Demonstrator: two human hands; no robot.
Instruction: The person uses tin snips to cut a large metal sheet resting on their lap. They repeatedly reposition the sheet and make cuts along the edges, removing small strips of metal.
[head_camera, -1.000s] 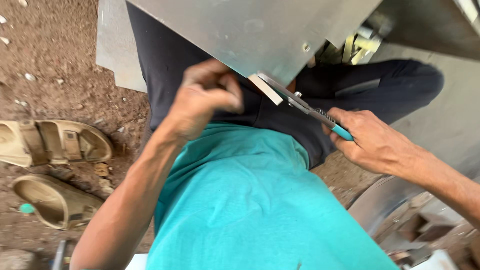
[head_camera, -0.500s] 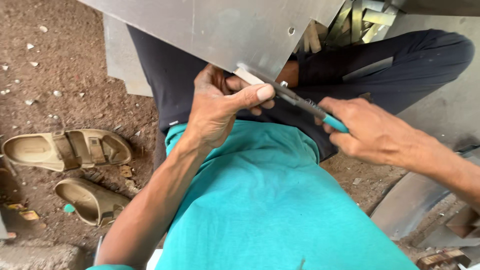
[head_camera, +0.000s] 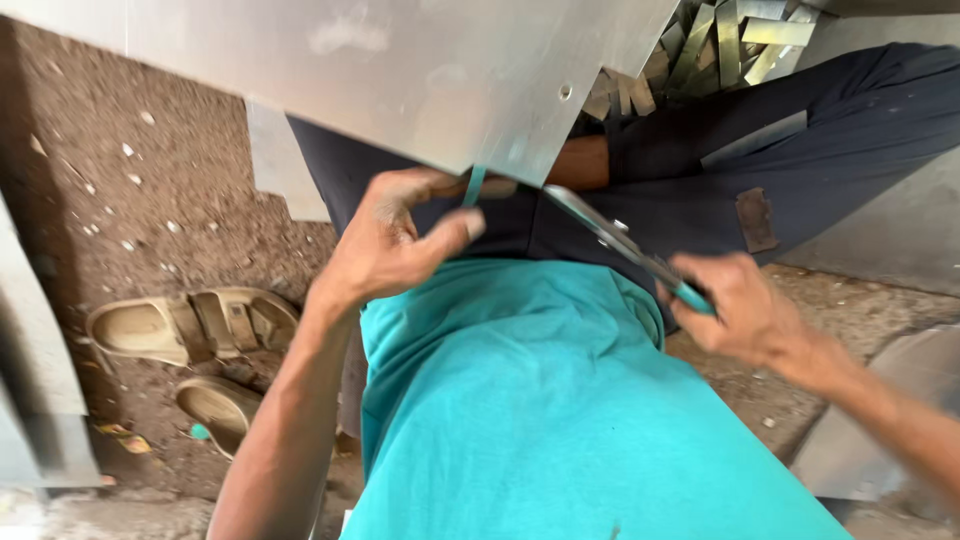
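Outdoors on dirt ground (head_camera: 120, 200), right hand (head_camera: 745, 315) grips snips (head_camera: 620, 245); left hand's (head_camera: 385, 245) fingers half-curled under metal sheet (head_camera: 350, 70).

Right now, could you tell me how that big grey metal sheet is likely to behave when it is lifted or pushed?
The metal sheet looks thin and wide, so it probably flexes a little rather than flopping. Its smooth, shiny face may slip in the left hand. The edge by the snips, held in the right hand, is likely sharp.
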